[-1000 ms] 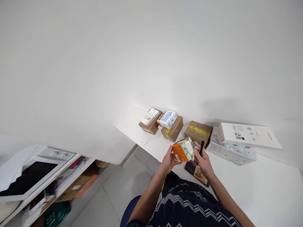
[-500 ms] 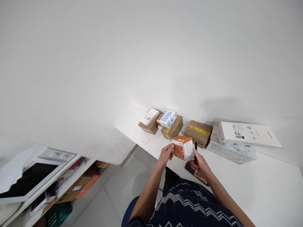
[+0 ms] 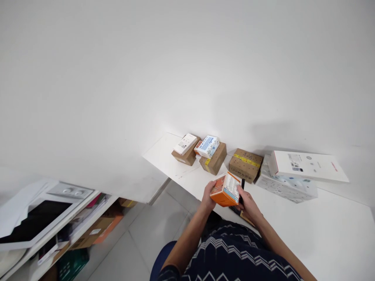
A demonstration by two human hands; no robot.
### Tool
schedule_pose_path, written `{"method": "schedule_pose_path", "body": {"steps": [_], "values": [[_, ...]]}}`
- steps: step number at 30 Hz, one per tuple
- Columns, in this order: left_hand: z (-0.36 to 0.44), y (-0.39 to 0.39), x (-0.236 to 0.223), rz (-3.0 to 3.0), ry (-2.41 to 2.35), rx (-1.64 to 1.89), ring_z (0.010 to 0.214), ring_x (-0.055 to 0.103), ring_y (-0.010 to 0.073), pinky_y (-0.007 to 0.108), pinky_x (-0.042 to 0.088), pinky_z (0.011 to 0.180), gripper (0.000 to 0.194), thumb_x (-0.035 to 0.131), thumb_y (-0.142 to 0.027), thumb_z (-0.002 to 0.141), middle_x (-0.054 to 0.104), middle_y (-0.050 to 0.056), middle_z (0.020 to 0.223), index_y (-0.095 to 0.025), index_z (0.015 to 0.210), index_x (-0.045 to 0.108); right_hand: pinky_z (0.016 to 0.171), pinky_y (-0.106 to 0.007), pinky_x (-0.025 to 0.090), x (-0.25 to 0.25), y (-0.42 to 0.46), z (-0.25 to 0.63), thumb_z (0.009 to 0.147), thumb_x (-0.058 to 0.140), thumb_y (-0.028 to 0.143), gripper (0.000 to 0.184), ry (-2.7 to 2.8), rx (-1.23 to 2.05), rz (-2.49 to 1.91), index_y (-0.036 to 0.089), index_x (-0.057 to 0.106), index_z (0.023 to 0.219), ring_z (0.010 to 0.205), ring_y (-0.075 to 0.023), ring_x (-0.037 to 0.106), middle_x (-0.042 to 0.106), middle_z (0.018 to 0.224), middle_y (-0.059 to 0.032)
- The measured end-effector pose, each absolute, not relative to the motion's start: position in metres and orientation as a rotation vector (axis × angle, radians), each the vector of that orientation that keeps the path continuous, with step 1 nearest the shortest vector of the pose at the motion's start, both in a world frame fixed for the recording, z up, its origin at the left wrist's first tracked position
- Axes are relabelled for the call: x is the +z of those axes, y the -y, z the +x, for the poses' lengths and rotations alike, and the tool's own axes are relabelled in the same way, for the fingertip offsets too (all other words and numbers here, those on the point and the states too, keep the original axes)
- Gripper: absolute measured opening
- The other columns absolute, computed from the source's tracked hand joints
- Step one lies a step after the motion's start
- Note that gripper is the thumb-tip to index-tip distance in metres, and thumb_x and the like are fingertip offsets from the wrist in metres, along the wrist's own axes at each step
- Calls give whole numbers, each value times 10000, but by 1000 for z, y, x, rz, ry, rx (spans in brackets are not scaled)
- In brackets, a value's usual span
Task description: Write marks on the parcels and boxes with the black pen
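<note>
An orange and white carton (image 3: pixel 225 191) is held up over the front edge of the white table (image 3: pixel 328 226). My left hand (image 3: pixel 208 197) is closed around its left side. At its right side, my right hand (image 3: pixel 248 203) presses its thumb on the white printed face. A slim black marker (image 3: pixel 243 184) sticks up from the right hand's grip; its lower part is hidden by the fingers. Beneath the right hand lies a dark, flat object (image 3: pixel 243 216), mostly covered, whose kind I cannot make out.
Along the wall stand a brown box under a white box (image 3: pixel 185 144), another brown box under a blue-white carton (image 3: pixel 207 146), and a yellow-taped brown box (image 3: pixel 245 162). A long white box (image 3: pixel 307 166) rests on a patterned package (image 3: pixel 287 187). A loaded shelf unit (image 3: pixel 82 210) stands left.
The carton has been tipped and turned, so its orange face now points down toward me. My right thumb has come onto the white printed face. The boxes along the wall stay put.
</note>
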State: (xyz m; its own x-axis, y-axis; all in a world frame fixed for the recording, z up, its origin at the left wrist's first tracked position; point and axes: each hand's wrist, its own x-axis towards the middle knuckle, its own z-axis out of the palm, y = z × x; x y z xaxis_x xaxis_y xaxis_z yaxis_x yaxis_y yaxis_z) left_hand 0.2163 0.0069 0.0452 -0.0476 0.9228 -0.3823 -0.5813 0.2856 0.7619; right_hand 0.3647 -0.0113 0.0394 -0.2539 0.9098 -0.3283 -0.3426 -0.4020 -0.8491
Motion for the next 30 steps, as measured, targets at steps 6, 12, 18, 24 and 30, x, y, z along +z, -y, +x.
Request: {"method": "schedule_pose_path", "body": {"steps": [6, 12, 18, 24, 30], "values": [[223, -4, 33, 102, -754, 1203, 857, 668, 239, 351, 451, 893, 345, 553, -298, 783, 727, 108, 937, -81, 1016, 686, 383, -216, 276, 37, 8, 364, 722, 652, 628, 497, 795, 1524, -1296, 205, 462, 543, 372, -74, 344, 399, 390, 71], [224, -1, 32, 82, -711, 1089, 796, 657, 227, 330, 450, 811, 394, 499, -372, 834, 722, 99, 907, -105, 1071, 665, 356, -215, 315, 25, 4, 366, 691, 694, 610, 476, 714, 1467, -1266, 233, 416, 608, 345, -73, 309, 337, 376, 116], [224, -1, 40, 50, -644, 1052, 894, 657, 248, 353, 439, 865, 488, 429, -408, 877, 717, 118, 1015, -111, 1224, 602, 333, -211, 297, 25, 4, 367, 672, 713, 604, 463, 704, 1457, -1212, 232, 439, 647, 328, -68, 295, 323, 389, 128], [213, -4, 38, -76, -615, 934, 968, 647, 280, 394, 439, 869, 643, 346, -563, 894, 708, 151, 1044, -79, 1256, 566, 346, -193, 288, 35, 8, 368, 720, 712, 535, 374, 682, 1500, -1081, 211, 527, 700, 338, -54, 270, 310, 394, 130], [199, -3, 29, 43, -461, 845, 1012, 636, 290, 403, 413, 904, 765, 297, -647, 874, 655, 169, 1189, -68, 1325, 511, 352, -200, 299, 64, 13, 373, 733, 709, 491, 307, 645, 1543, -963, 197, 622, 745, 357, -18, 264, 629, 680, 22]]}}
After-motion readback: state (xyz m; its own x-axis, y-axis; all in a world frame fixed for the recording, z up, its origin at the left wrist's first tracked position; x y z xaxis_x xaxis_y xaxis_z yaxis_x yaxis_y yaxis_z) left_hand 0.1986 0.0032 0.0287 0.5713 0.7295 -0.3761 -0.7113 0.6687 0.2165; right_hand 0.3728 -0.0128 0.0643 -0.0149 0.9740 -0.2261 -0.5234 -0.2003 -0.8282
